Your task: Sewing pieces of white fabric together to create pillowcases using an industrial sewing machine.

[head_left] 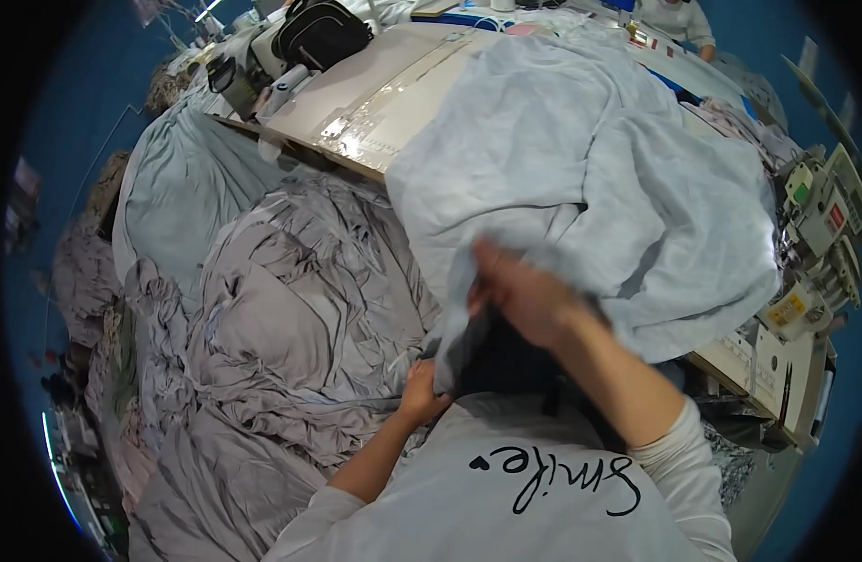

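A large pale blue-grey fabric piece is heaped over the table and hangs down toward my lap. My right hand, smeared by motion, is raised at the fabric's near edge, with its fingers bent against the cloth. Lower and to the left, my left hand is closed on the hanging edge of the same fabric, close to a big pile of grey fabric. Folds hide part of the left fingers.
Beyond the grey pile lies a pale green cloth. A black bag rests at the back of the taped tabletop. A sewing machine stands at the right. Another person sits at the far right.
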The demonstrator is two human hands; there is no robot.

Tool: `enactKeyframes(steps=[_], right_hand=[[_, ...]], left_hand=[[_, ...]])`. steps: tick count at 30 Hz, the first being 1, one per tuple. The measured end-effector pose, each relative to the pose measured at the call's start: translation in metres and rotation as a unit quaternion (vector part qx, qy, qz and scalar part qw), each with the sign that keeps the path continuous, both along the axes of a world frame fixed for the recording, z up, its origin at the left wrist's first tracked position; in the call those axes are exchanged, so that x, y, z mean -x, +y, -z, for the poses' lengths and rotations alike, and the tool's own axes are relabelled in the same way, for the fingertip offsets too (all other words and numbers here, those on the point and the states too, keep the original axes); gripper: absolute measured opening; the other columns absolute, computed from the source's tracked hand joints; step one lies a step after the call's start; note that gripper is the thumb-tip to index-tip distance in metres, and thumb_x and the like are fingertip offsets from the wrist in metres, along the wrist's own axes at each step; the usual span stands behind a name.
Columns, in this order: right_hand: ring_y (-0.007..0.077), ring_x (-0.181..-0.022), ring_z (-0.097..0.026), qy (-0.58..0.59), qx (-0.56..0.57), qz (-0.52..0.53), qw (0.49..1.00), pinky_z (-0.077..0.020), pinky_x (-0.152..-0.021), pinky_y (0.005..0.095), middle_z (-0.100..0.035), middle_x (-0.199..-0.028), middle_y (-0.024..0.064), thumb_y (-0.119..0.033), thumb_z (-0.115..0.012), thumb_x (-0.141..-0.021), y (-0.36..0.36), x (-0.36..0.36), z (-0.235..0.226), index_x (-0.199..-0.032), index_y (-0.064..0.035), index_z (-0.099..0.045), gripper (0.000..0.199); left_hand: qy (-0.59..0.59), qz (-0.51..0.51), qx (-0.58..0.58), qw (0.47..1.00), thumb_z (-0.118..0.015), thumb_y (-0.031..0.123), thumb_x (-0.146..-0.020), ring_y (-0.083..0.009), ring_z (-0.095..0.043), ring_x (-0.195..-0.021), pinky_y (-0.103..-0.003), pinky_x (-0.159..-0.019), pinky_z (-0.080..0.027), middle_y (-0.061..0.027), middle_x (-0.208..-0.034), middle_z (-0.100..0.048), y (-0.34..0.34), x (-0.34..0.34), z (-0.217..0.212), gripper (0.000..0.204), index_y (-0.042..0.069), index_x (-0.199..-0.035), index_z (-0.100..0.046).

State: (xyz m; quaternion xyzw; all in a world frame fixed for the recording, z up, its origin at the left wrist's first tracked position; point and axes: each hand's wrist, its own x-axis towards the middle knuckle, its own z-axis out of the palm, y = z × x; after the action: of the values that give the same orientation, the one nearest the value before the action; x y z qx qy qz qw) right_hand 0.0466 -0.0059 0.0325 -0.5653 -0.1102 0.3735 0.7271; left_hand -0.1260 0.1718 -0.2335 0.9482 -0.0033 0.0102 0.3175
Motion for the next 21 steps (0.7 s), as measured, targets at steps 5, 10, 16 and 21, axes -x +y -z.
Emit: enactKeyframes(steps=[5, 10, 16, 21], right_hand=[[0.0157, -0.08, -0.064, -0.053, -0.437, 0.013, 0.898, -0.053, -0.08, 0.0286, -0.065, -0.091, 0.0082, -0.018, -0.048, -0.094, -0.048, -0.091, -0.102, -0.098, 0.0, -0.059, 0.022], [0.0313, -0.088, -0.063, -0.165, -0.36, 0.051, 0.917, -0.0538, -0.078, 0.0341, -0.058, -0.11, 0.021, -0.03, -0.052, -0.092, -0.096, -0.072, -0.163, -0.117, 0.0025, -0.042, 0.042], [0.02, -0.096, -0.058, -0.592, 0.292, 0.002, 0.751, -0.0462, -0.081, 0.0322, -0.057, -0.114, 0.0109, -0.031, -0.085, -0.059, -0.102, 0.044, -0.074, -0.124, -0.0021, -0.047, 0.081], [0.0275, -0.096, -0.056, -0.704, 0.315, 0.153, 0.618, -0.0457, -0.082, 0.035, -0.056, -0.106, 0.0152, -0.028, -0.072, -0.07, -0.139, 0.038, -0.015, -0.116, -0.0042, -0.053, 0.055]], left_hand=[[0.059, 0.029, 0.157, 0.985, -0.067, 0.028, -0.072, -0.0362, -0.059, -0.091, -0.04, -0.082, -0.045, -0.0183, -0.095, -0.063, -0.005, -0.012, 0.007, 0.039, 0.004, -0.102, -0.059], [0.078, 0.043, 0.103, 0.991, -0.053, 0.026, -0.085, -0.0339, -0.063, -0.07, -0.039, -0.063, -0.048, -0.0189, -0.088, -0.064, 0.019, -0.057, -0.002, 0.03, 0.003, -0.103, -0.059], [0.178, 0.104, 0.637, 0.743, -0.045, 0.018, -0.093, -0.0252, -0.036, -0.126, -0.044, -0.07, -0.056, -0.0157, -0.137, -0.036, -0.063, -0.148, -0.302, 0.045, 0.002, -0.133, -0.035], [0.006, 0.533, 0.609, 0.588, -0.055, 0.02, -0.088, -0.0305, -0.041, -0.123, -0.053, -0.092, -0.044, -0.0179, -0.136, -0.037, -0.157, -0.164, -0.422, 0.043, -0.003, -0.123, -0.047]])
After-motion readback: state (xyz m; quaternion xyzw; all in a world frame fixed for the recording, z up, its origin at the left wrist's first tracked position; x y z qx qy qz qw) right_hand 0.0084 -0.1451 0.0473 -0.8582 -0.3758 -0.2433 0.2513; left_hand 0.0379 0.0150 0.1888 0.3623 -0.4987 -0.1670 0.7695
